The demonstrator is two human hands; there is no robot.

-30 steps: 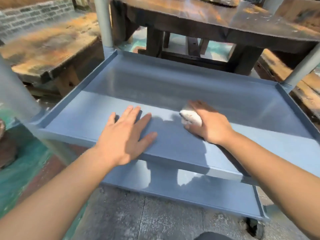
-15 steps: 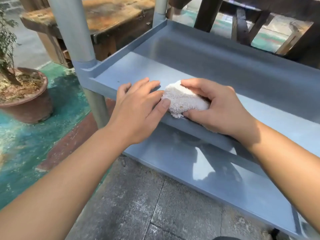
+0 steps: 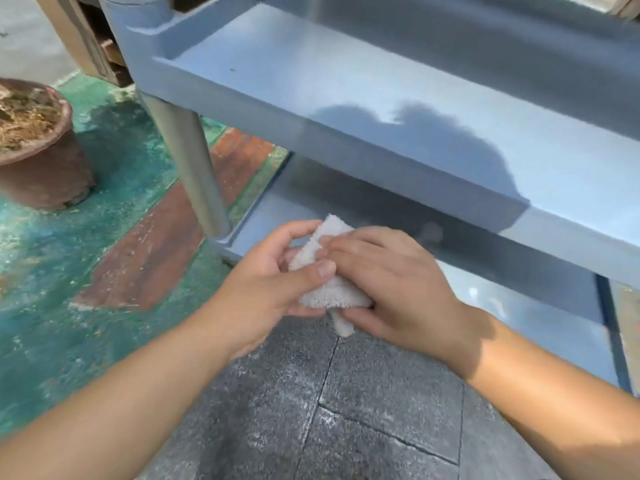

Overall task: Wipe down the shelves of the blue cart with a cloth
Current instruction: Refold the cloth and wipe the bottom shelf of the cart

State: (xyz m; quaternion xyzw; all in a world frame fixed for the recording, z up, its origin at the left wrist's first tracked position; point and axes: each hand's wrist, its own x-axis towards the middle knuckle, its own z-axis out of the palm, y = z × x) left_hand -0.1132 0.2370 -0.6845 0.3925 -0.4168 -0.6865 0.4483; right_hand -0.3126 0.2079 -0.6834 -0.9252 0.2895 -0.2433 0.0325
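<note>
The blue cart fills the upper right of the head view, with its middle shelf (image 3: 346, 98) above and its bottom shelf (image 3: 519, 306) below. A small white terry cloth (image 3: 329, 292) is bunched between both hands, in the air in front of the bottom shelf's near left corner. My left hand (image 3: 266, 289) pinches the cloth with thumb on top and fingers behind. My right hand (image 3: 391, 282) covers it from the right, with fingers over its upper fold and thumb under it. The hands' shadow falls on the middle shelf.
A grey metal cart leg (image 3: 188, 168) stands just left of and behind my hands. A brown plant pot (image 3: 38, 147) sits on the green-painted floor at the left. Grey stone paving (image 3: 311, 410) lies below my arms. Wooden furniture shows at the top left.
Both hands have dropped with the cloth from the middle shelf's front edge down to the level of the bottom shelf. The left hand, flat on the shelf a second ago, now grips the cloth too.
</note>
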